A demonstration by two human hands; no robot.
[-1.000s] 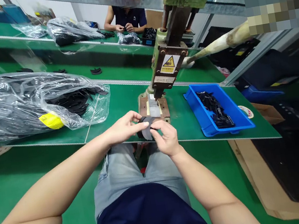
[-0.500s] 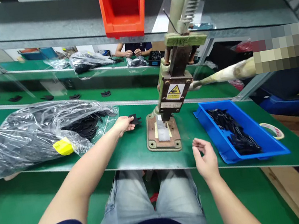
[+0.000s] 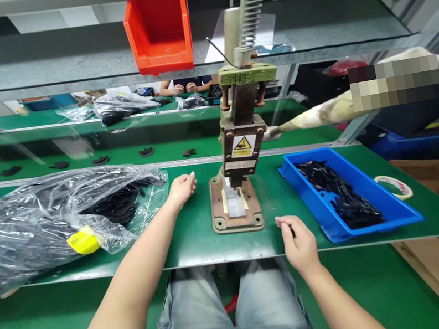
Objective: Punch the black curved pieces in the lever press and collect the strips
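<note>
My left hand (image 3: 182, 189) is above the green table, between the plastic bag and the press, its fingers curled closed with no part showing in them. Behind it, a dark curved piece (image 3: 189, 152) lies on the green strip past the metal rail. My right hand (image 3: 299, 241) is by the table's front edge, between the press and the blue bin, fingers curled in; a small dark spot shows inside, too hidden to name. Between my hands stands the hand press (image 3: 242, 146), its ram above a light plate (image 3: 234, 201) on the base.
A clear bag (image 3: 43, 216) of black curved parts lies left. The blue bin (image 3: 401, 218) holds black pieces, with a tape roll (image 3: 394, 187) beside it. An orange-red bin (image 3: 164, 61) sits on the shelf. The wrapped lever (image 3: 320, 115) juts right. A co-worker's hands (image 3: 185, 87) show beyond.
My left hand has let go of the black part, and another dark piece now lies on the strip behind. My right hand stays near the table edge. The view has shifted slightly.
</note>
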